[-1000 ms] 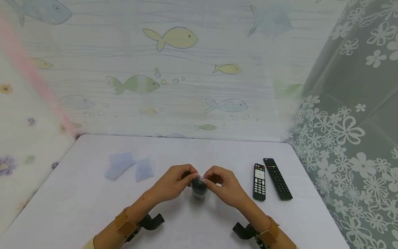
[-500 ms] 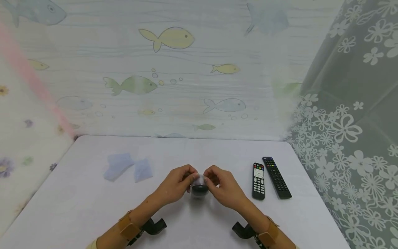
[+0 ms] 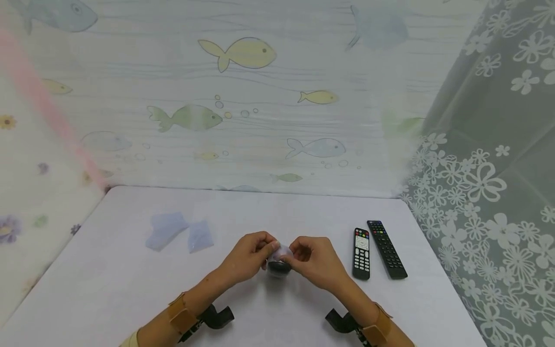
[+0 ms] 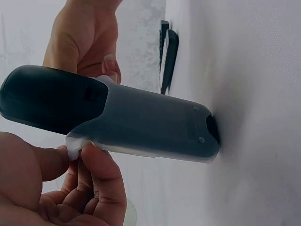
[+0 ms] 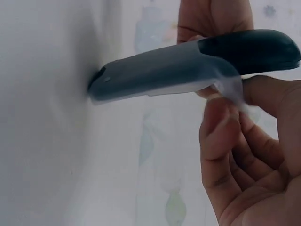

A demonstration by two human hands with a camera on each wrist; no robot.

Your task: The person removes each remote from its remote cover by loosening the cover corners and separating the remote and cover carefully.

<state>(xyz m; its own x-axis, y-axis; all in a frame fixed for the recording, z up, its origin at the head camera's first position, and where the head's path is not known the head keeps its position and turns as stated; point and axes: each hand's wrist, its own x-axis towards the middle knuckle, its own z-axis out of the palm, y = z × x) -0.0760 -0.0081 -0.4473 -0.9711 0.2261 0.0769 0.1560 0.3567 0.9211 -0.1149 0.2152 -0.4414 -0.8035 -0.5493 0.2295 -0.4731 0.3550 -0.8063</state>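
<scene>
A black remote control [image 4: 51, 96] stands tilted between the two hands, its bare rounded end upward. A translucent sleeve [image 4: 155, 120] wraps its lower part, and that lower end is right at the white table [image 3: 108, 289]. My left hand [image 3: 247, 255] pinches the sleeve's open edge between thumb and curled forefinger. On the opposite side my right hand [image 3: 316, 262] has a flap of the same edge [image 5: 228, 87] between thumb and forefinger. The remote's button side is hidden in both wrist views.
Two black remotes lie on the table to the right, a shorter one [image 3: 361, 254] and a longer one [image 3: 387, 249]. Two pale blue translucent pieces [image 3: 166, 230] lie at the left. Camera mounts [image 3: 214, 318] are strapped to both wrists.
The remote's black end has tipped toward me, and more of the sleeve's edge shows behind it. My right hand has shifted slightly right and down, while the left stays nearly in place.
</scene>
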